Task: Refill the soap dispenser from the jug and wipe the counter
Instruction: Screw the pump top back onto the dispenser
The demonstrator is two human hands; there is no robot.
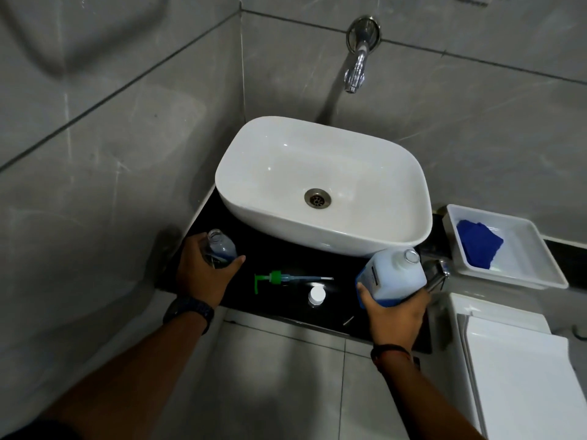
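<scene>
Black glossy counter [270,249] under a white basin [320,185], seen from the head camera. At the counter's left end, left hand [203,274] wrapped around a clear, uncapped soap dispenser bottle [221,247], standing on the counter. At the right end, right hand [392,312] gripping a translucent jug [392,274] of blue liquid from below, mouth open, tilted toward the basin. Between the hands, lying flat: green pump head [279,277] and white cap [316,295]. Far right, white tray [524,265] holding a blue cloth [478,241]. Chrome tap [357,65] on the wall above.
</scene>
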